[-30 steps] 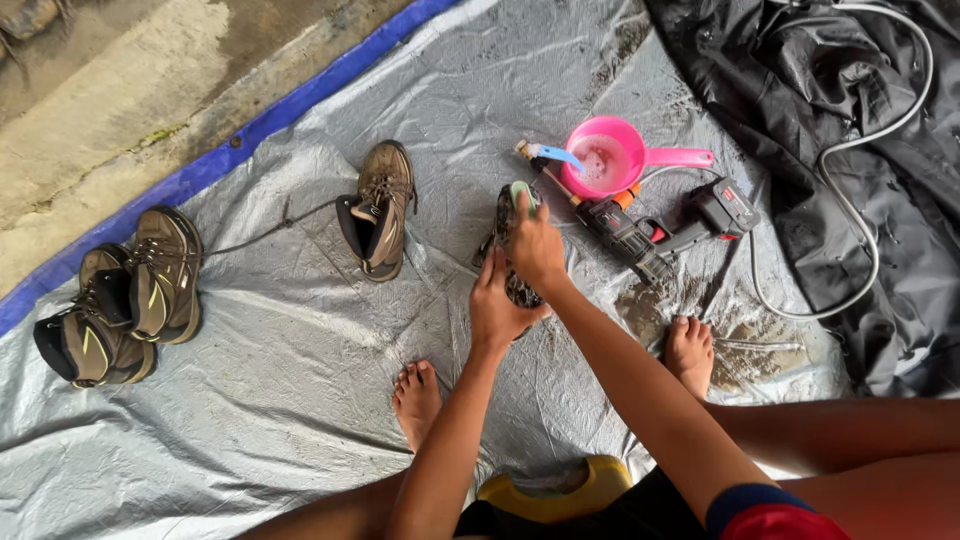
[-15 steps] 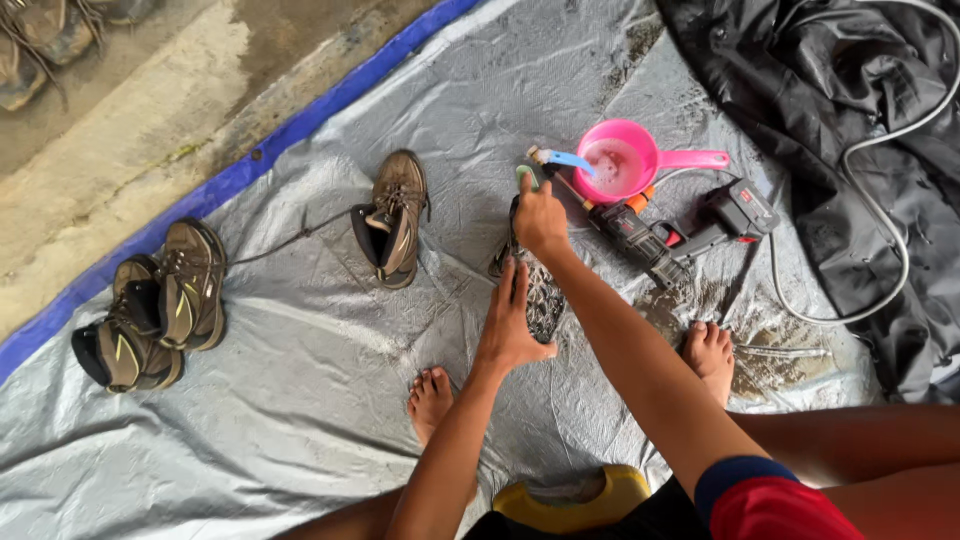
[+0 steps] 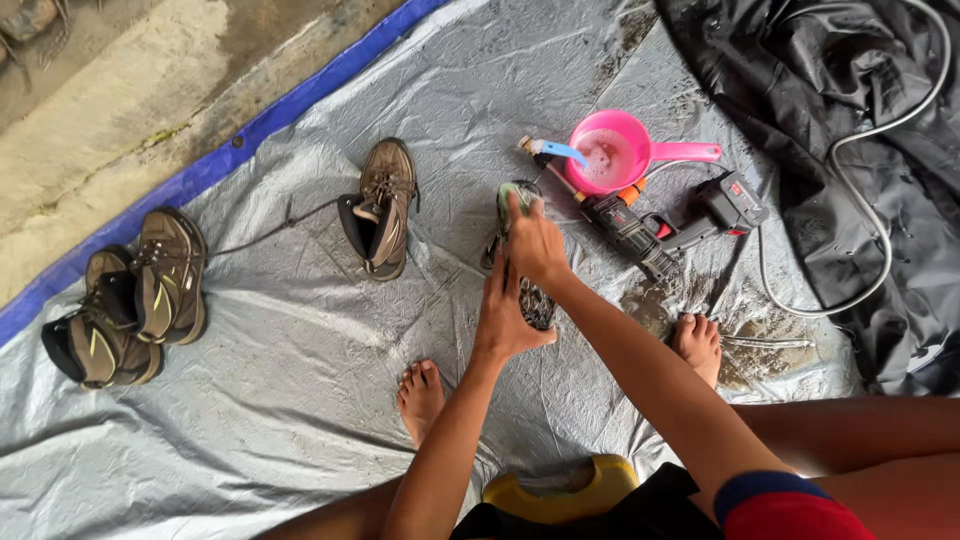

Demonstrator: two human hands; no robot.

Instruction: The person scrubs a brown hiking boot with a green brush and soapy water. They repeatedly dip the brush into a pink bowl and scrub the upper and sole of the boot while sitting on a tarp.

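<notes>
The shoe in work lies sole-up on the grey tarpaulin, between the person's two bare feet and the pink dipper, with its long axis running straight away from the body, the toe end far and the heel end near. Both hands sit on it, one at each end. The left hand wraps the near end, fingers curled around the sole's edge and holding it steady. The right hand reaches farther out and closes over the far end; something pale green shows just past its fingertips, too covered to say whether it is a cloth, a sponge or part of the shoe. So the right hand is nearer the toe, the left nearer the heel, and any stroke runs along that axis.

The shoe itself looks dark and muddy, its treaded sole showing between the two hands.

To the left, a brown boot lies apart with a lace trailing off, and a pair of similar boots sits near the tarpaulin's blue hem. Beyond the shoe, the pink dipper holds a blue-handled brush, beside a black power tool and a hose.
</notes>
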